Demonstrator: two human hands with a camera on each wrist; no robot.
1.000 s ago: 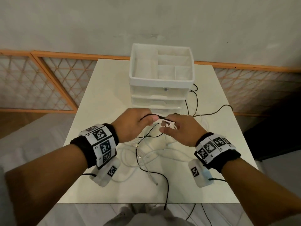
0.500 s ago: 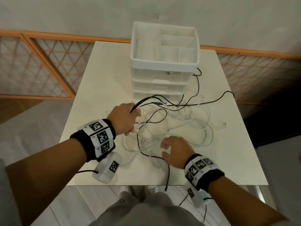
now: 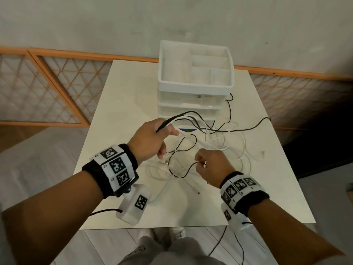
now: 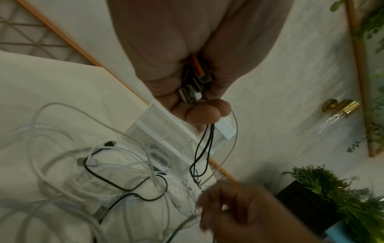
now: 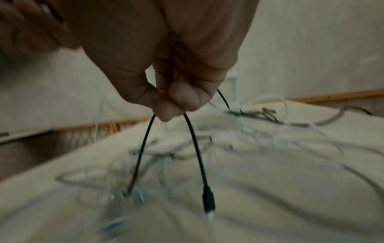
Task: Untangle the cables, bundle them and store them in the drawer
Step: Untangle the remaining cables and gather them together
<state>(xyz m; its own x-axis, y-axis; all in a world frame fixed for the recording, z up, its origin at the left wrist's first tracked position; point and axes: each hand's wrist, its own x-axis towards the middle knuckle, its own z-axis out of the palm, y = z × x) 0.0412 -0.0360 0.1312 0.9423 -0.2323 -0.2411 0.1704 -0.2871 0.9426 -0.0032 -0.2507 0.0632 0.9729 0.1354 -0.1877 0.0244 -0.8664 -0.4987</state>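
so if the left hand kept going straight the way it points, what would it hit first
Probably the white drawer unit. The left hand, gripping a bunch of cable ends, points up the table toward its lower drawers, with only the held cables strung across the gap. How high the hand is above the table is unclear.

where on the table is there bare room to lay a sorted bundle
Bare patches: the table left of the drawer unit, and the near edge strip in front of both hands. Crowded: the middle and right, where the cable tangle spreads from the unit's front toward the right edge. The unit's top tray compartments look empty.
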